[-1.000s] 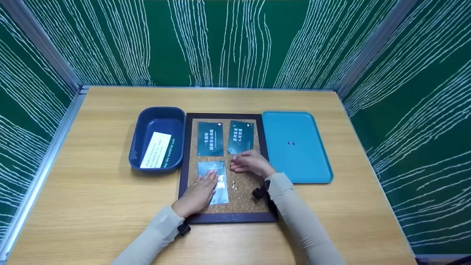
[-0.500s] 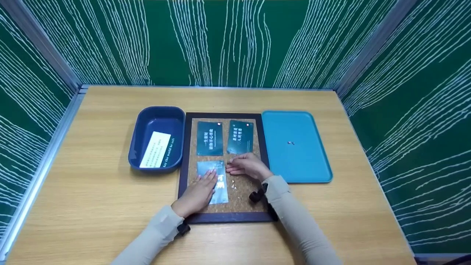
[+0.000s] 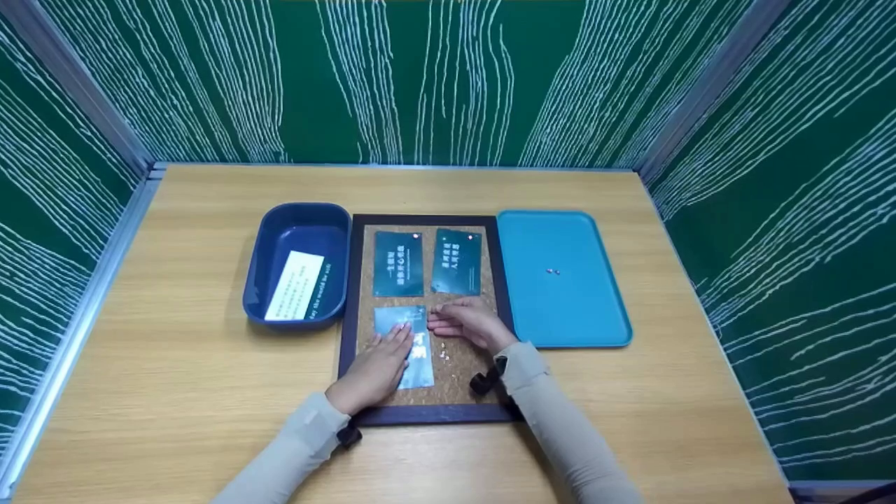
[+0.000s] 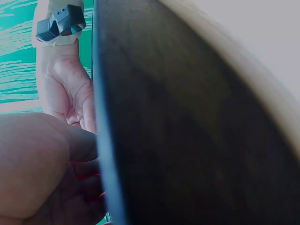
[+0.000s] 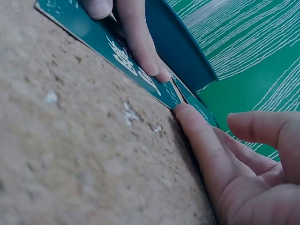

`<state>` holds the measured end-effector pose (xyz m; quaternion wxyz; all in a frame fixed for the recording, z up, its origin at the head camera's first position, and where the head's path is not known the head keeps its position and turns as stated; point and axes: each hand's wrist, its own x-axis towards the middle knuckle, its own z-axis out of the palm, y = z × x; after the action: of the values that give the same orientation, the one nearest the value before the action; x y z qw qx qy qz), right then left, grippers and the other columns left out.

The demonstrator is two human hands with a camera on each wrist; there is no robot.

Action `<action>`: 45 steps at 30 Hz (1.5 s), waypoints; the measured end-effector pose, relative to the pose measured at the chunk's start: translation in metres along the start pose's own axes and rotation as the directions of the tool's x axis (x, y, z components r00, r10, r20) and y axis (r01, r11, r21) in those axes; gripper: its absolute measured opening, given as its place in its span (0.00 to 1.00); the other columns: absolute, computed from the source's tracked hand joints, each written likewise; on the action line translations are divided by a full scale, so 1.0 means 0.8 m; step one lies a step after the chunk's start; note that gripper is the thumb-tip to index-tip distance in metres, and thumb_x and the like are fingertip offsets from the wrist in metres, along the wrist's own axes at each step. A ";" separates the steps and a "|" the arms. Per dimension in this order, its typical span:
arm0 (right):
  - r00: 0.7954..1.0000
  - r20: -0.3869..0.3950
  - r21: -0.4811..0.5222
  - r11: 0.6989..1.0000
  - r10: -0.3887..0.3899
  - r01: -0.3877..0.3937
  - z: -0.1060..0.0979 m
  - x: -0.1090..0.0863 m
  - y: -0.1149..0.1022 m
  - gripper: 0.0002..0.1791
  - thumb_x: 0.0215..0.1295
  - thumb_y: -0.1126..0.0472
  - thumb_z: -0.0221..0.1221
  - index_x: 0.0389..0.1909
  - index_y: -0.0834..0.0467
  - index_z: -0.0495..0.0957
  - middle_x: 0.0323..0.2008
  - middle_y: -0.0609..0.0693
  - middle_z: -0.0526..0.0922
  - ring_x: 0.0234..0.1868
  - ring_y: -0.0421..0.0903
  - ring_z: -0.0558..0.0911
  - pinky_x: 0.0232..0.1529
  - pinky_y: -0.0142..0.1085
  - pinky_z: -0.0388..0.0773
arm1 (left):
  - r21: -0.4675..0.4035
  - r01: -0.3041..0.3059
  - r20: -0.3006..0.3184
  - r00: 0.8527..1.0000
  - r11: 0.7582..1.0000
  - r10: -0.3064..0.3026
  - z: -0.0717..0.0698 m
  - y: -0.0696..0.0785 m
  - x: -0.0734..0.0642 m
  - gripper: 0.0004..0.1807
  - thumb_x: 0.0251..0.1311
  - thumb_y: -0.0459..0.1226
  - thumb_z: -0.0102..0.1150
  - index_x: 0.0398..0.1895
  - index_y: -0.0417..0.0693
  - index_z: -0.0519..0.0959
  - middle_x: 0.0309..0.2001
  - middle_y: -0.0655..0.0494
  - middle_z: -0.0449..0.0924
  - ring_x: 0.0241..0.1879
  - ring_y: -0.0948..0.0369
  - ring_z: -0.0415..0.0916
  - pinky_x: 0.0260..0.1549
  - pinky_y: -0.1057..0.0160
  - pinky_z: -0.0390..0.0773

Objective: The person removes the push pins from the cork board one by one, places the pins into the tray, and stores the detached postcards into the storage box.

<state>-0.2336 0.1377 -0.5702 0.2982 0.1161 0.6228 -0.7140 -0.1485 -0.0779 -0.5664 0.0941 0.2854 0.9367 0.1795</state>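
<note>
In the head view, my left hand (image 3: 374, 367) lies flat on a shiny teal card (image 3: 420, 371) with white lettering, at the lower left of a dark-framed cork board (image 3: 392, 397). Its fingertips also press the card in the right wrist view. My right hand (image 3: 470, 322) is at that card's upper right corner; there one fingertip (image 5: 185, 112) touches the card's edge, and the thumb stands apart from the fingers. Two more teal cards, one left (image 3: 399, 264) and one right (image 3: 456, 262), sit side by side on the board's upper half, each with a small pin at its upper right corner.
A navy basin (image 3: 332, 217) at left contains a white paper (image 3: 295, 287) and a dark card. On the right is a turquoise tray (image 3: 567, 308) with a few tiny pins (image 3: 553, 271). Small shiny marks (image 3: 444, 352) show on the cork.
My right hand has shifted left and slightly toward me, up to the lower card's upper right corner. The left hand stays in place on the card.
</note>
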 end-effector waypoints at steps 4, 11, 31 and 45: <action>1.000 -0.006 0.005 1.000 -0.004 0.004 0.001 0.000 0.001 0.15 0.68 0.67 0.53 0.51 0.72 0.77 0.38 0.59 0.87 0.35 0.45 0.88 0.43 0.36 0.84 | 0.000 0.001 -0.004 1.000 1.000 -0.001 0.000 0.000 0.001 0.28 0.73 0.40 0.41 0.71 0.36 0.59 0.74 0.43 0.54 0.73 0.46 0.52 0.71 0.42 0.53; 1.000 -0.021 0.007 1.000 0.004 -0.004 0.003 -0.001 0.000 0.15 0.68 0.68 0.54 0.51 0.71 0.77 0.39 0.60 0.86 0.36 0.45 0.88 0.43 0.36 0.84 | 0.001 0.011 0.012 1.000 1.000 -0.011 0.000 0.000 0.001 0.28 0.73 0.40 0.41 0.72 0.37 0.58 0.74 0.43 0.53 0.74 0.47 0.50 0.71 0.43 0.53; 0.999 -0.028 -0.017 1.000 -0.021 0.020 0.005 -0.002 0.002 0.15 0.67 0.69 0.53 0.51 0.73 0.76 0.37 0.58 0.87 0.33 0.43 0.88 0.42 0.34 0.84 | 0.024 0.005 0.008 1.000 1.000 -0.005 0.003 -0.002 0.002 0.27 0.73 0.40 0.41 0.71 0.38 0.60 0.74 0.45 0.54 0.74 0.48 0.51 0.71 0.43 0.54; 1.000 0.012 -0.030 0.999 -0.029 0.029 0.002 -0.003 0.001 0.15 0.67 0.68 0.54 0.51 0.72 0.76 0.37 0.57 0.86 0.35 0.43 0.87 0.43 0.35 0.84 | 0.009 0.002 0.011 1.000 1.000 -0.003 0.002 -0.002 0.002 0.27 0.73 0.39 0.41 0.71 0.38 0.59 0.74 0.44 0.53 0.74 0.47 0.50 0.71 0.43 0.53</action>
<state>-0.2308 0.1364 -0.5691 0.2929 0.0985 0.6334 -0.7094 -0.1505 -0.0776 -0.5689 0.0984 0.2856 0.9373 0.1736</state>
